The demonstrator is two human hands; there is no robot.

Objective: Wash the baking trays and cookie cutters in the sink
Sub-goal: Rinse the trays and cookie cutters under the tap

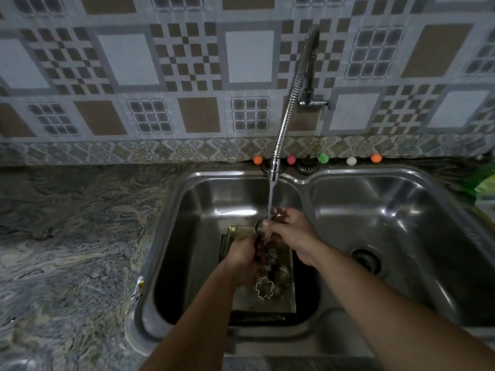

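Double sink [302, 180] set in a marbled counter [75, 236], seen from above; both hands meet over the left basin under the stream [271, 196] from a coiled spring tap [292, 103]. Right hand [290, 228] raised nearest the spout, fingers curled round a small round metal cutter [259, 225] that sits directly in the water; left hand [245, 259] just below and toward the person, fingers curled round a dark cluster of cutters [265, 254], whose separate shapes are too blurred to tell; the two hands nearly touch at the fingertips. Beneath both grips a tray [284, 303] lies flat on the basin floor; on it, just below the left hand, rests a flower cutter [264, 287] lying free, with further rounded pieces [284, 274] beside it to the right. Right basin, beyond the right forearm, shows only its drain [366, 259]. Along the sink's back edge, above the grips, a row of small coloured balls [323, 158]; tiled wall [187, 62] behind; green packet [486, 183] at the far right edge.
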